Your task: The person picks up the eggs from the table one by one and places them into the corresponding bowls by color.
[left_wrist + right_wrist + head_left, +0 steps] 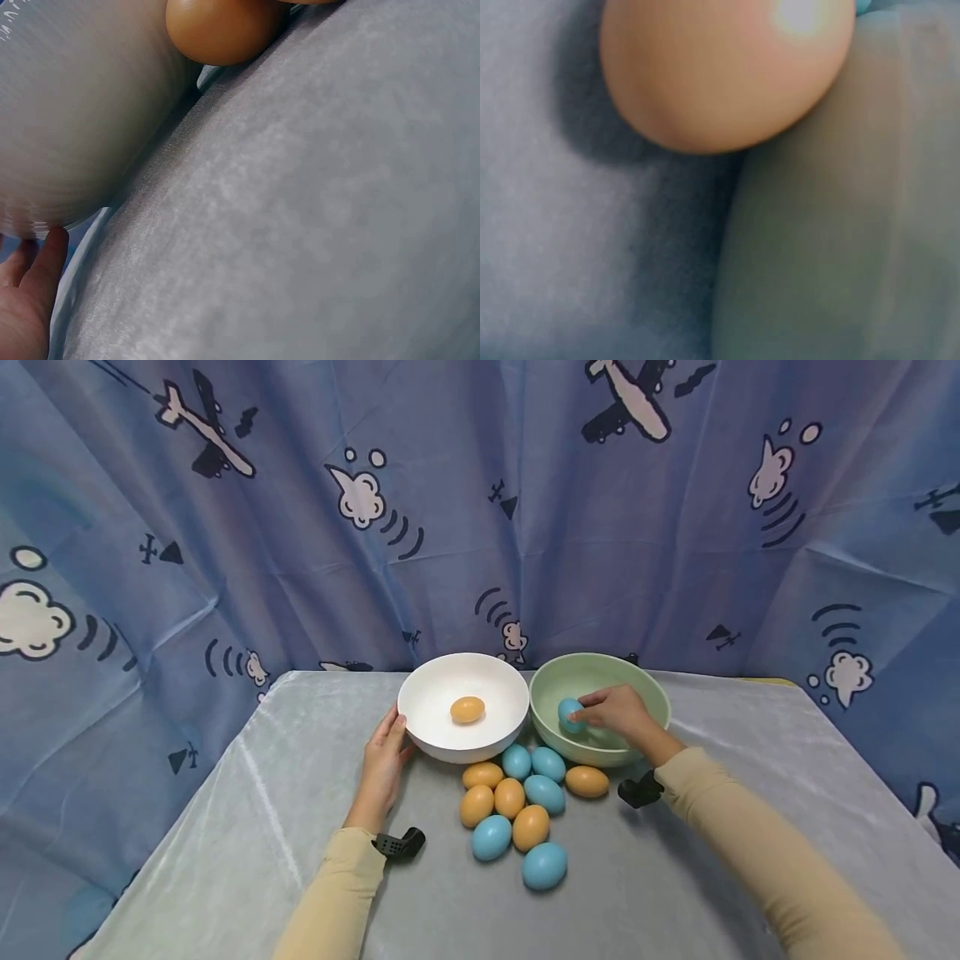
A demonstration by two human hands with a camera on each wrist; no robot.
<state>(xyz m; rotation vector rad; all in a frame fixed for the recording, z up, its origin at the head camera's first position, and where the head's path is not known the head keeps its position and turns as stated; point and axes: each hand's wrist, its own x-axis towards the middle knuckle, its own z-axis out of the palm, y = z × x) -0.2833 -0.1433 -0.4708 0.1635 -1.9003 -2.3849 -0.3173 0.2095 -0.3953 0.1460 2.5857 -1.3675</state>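
Observation:
My right hand (618, 712) reaches over the green bowl (652, 693) and pinches a blue egg (568, 715) inside it. My left hand (384, 760) rests its fingers against the left side of the white bowl (427, 681); in the left wrist view, its fairly straight fingers (46, 262) touch the bowl's wall (82, 97). One orange egg (467, 710) lies in the white bowl. In the right wrist view another orange egg (727, 67) sits beside the green bowl's outer wall (817, 247); that hand is out of this view.
In front of the bowls, several orange and blue eggs lie loosely grouped on the grey cloth (300, 793), the nearest a blue egg (544, 866). The bowls stand side by side near the table's back edge. A blue patterned curtain (465, 527) hangs behind.

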